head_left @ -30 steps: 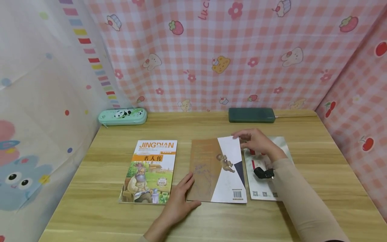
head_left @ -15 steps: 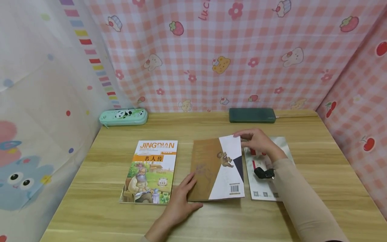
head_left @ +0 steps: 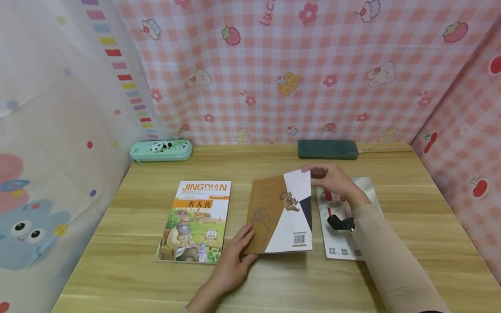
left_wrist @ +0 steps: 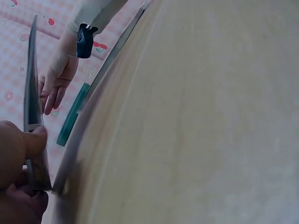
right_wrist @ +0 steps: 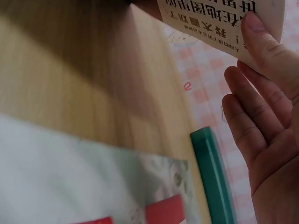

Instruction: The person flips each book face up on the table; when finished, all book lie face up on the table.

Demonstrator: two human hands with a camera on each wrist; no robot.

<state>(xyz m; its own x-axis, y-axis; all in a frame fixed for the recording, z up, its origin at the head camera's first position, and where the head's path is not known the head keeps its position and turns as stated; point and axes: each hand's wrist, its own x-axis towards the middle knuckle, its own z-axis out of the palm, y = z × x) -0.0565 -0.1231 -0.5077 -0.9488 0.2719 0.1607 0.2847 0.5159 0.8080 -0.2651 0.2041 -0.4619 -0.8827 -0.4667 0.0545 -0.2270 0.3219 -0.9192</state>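
We find the brown-and-white book (head_left: 278,213) over the middle of the table (head_left: 297,287), tilted, its right side raised off the surface. We observe the right hand (head_left: 332,180) pinching its far right corner, and the left hand (head_left: 232,263) gripping its near left edge. We record an orange-titled book (head_left: 198,226) flat at left, a pale book (head_left: 342,241) at right, and a dark green case (head_left: 328,149) at far right.
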